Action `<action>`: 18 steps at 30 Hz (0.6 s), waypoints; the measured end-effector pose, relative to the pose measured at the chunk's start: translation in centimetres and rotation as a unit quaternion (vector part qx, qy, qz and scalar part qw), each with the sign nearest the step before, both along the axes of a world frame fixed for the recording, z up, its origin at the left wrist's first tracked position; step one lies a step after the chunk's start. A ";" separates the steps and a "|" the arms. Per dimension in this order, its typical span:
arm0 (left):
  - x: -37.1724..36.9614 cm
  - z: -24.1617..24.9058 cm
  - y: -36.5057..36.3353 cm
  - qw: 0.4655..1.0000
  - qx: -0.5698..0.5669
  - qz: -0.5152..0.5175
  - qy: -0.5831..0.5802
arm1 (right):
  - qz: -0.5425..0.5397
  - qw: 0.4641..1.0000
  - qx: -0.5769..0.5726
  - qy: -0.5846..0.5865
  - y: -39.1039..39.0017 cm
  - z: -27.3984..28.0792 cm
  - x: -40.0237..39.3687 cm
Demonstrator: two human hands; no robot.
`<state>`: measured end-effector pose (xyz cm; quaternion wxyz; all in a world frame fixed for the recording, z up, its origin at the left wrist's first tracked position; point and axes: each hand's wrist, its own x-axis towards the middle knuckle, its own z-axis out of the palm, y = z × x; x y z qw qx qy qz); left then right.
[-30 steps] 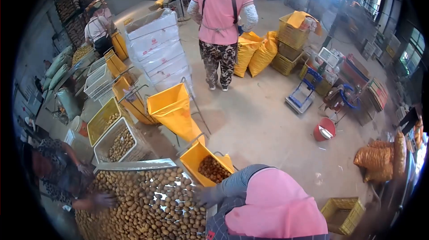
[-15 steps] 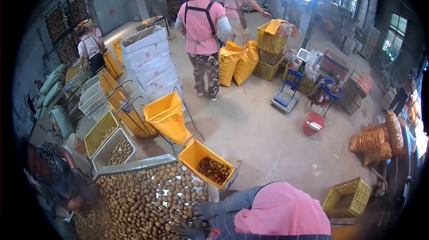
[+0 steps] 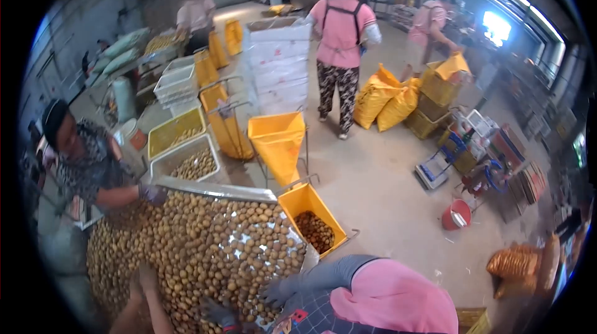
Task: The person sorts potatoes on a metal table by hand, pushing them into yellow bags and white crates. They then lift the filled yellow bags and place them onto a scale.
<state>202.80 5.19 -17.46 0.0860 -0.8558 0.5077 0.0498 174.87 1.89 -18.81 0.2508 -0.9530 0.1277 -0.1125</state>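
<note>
A sorting table is heaped with small round brown produce that looks like potatoes. My left hand and my right hand reach in from the bottom left, close together over the heap. The right hand's fingers stretch forward onto the pieces. Much of the left hand is blurred and overlapped, so I cannot make out its fingers. To the right, a co-worker in pink cloth has two grey-gloved hands on the heap. Across the table, another person's gloved hand rests at its edge.
A yellow chute bin with darker pieces stands at the table's far corner. White and yellow crates adjoin the far left edge. Beyond are stacked white boxes, yellow sacks, a scale and a red bucket.
My view has swung left and my two hands have come into sight over the heap. The person across the table has a hand farther out; the pink-clad co-worker's hands stay on the heap.
</note>
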 end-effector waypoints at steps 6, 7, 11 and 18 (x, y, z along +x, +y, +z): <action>-3.1 -0.7 5.4 0.995 0.001 -0.090 0.044 | -0.009 0.994 -0.050 0.093 -4.7 -0.7 -13.5; -2.4 -1.2 6.2 0.993 -0.007 -0.109 0.044 | -0.002 0.984 -0.046 0.173 -6.7 1.4 -14.7; -4.5 -2.2 8.5 0.980 0.009 -0.185 0.072 | -0.024 0.957 0.014 0.288 -16.1 2.5 -15.5; -17.3 -1.3 0.7 0.945 -0.066 -0.261 0.184 | -0.330 0.903 0.138 0.236 -20.7 3.2 0.6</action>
